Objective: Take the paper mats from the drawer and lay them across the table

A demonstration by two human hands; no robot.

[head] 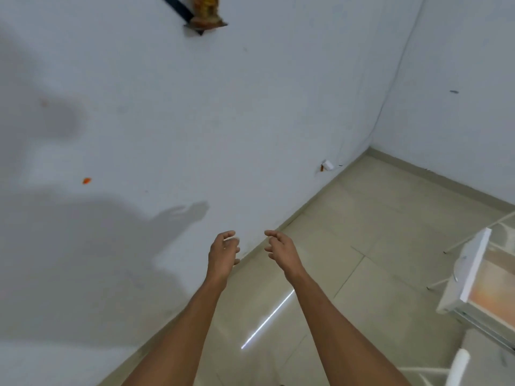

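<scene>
Both my arms reach forward in the middle of the view. My left hand point(224, 253) and my right hand point(281, 250) hang in the air with fingers loosely spread, holding nothing. An open white drawer point(473, 277) sticks out at the right edge, well to the right of my hands. Its inside shows a pale orange-brown surface; I cannot tell whether that is a paper mat. No table is in view.
A white wall point(195, 121) fills the left and the top, meeting a second wall in a corner at the right. Beige floor tiles point(362, 232) spread below. A dark bracket with an orange ornament point(207, 12) hangs high on the wall. White furniture legs point(462, 363) show at bottom right.
</scene>
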